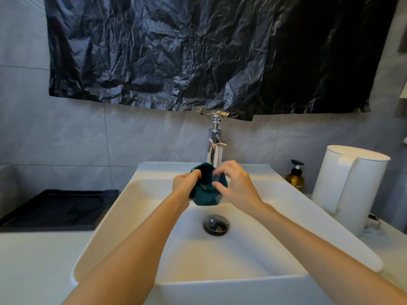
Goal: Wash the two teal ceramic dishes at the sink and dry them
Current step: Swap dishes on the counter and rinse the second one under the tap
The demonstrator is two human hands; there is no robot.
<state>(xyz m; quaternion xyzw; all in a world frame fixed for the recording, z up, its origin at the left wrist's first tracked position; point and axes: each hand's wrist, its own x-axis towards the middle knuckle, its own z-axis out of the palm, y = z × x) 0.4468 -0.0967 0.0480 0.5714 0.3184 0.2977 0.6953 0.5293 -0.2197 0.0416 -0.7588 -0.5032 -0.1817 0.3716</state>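
Nearest, two bare forearms reached over the front rim of the white sink (231,280), whose basin showed only a dark drain stopper (216,224) at its bottom. Above the stopper, held clear of the basin, was one teal dish (203,195), tilted under the chrome tap (214,148); the second dish was nowhere in view. The left hand (186,182) gripped its left rim, fingers curled over the edge. The right hand (236,183) was bent over the hollow with blurred fingers; whether it pinched the rim or only rubbed could not be told. The risk lay in that one-sided grip: wet glaze is probably slick, and a slip would drop the ceramic onto the hard basin, where it might chip. A glint inside the dish suggested a little water. Farther back on the right stood an amber pump bottle (295,178) and a white lidded jug (350,188), its contents hidden. To the left lay a black tray (66,190), and black plastic sheeting (198,56) hung on the wall.
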